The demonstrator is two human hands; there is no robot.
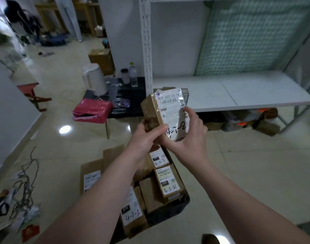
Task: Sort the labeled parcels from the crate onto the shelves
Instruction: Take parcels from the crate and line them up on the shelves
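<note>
Both hands, left hand (147, 136) and right hand (187, 136), hold a taped brown parcel (161, 110), label up.

Small parcel storeroom with a glossy tiled floor (247, 164). White metal shelving (238, 92) stands by the wall with boxes (267, 127) under it, and a dark crate (168, 217) of hand-numbered cardboard parcels (168, 180) sits on the floor. A kettle (94, 80) and water bottle (133, 74) stand on a low table (133, 91), with loose cables (27, 182) on the floor.
</note>
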